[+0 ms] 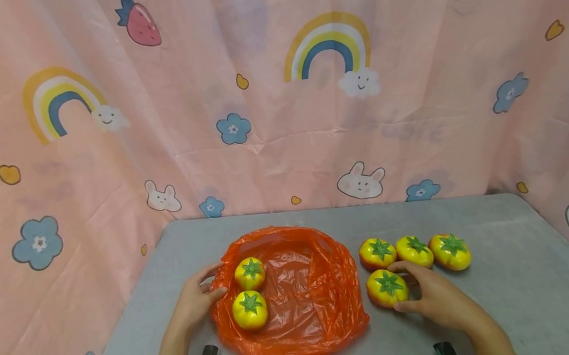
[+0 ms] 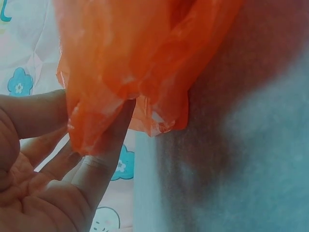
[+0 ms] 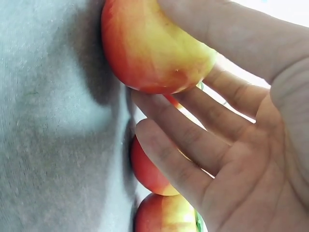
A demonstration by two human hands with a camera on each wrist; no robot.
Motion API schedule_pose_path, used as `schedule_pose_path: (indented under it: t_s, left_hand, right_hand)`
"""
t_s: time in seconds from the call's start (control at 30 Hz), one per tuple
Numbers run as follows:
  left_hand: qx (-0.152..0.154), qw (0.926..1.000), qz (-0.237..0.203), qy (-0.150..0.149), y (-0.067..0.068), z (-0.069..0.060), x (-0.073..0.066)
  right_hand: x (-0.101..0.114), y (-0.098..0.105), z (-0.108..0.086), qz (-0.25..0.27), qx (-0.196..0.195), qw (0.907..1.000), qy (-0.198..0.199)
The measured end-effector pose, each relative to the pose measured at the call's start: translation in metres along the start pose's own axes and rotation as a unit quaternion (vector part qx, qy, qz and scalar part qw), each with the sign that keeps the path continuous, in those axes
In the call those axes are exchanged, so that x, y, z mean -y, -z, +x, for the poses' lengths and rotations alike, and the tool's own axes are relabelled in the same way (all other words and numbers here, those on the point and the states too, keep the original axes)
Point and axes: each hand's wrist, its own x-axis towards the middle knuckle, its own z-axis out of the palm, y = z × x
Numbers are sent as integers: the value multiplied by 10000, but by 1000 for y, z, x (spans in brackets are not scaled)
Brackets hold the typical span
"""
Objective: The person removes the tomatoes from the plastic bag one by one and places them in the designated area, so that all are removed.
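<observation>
An orange-red plastic bag (image 1: 289, 263) lies spread on the table with its mouth facing up. Inside it, at the left, sit two yellow tomatoes with green star-shaped tops, a rear tomato (image 1: 249, 273) and a front tomato (image 1: 250, 310). At the bag's left rim, my left hand (image 1: 194, 300) pinches a fold of the plastic (image 2: 96, 116) between thumb and fingers. To the bag's right, my right hand (image 1: 437, 295) grips a yellow-red tomato (image 1: 387, 288), thumb on the near side and fingers on the far side. That tomato (image 3: 154, 48) appears to rest on the table.
Behind the gripped tomato stand a left tomato (image 1: 377, 253), a middle tomato (image 1: 414, 251) and a right tomato (image 1: 450, 252) in a row. The grey table (image 1: 526, 277) ends at a pink patterned curtain (image 1: 284, 167) behind and at the sides.
</observation>
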Motion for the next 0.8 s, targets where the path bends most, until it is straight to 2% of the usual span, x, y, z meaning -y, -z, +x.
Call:
schedule_pose_path:
  t_s: [0.4,0.63,0.8]
  left_hand:
    - [28,10000,-53,11,0,-1,0]
    - [47,9998,-195,-68,-1,0,0]
    - [64,9998,-192,-86,0,0,1]
  right_hand:
    - [0,1,2,76,-47,9998,-169]
    - [-3,1,-1,53,-165,9998,56]
    - [-3,2,-3,-5,-235,9997,-6]
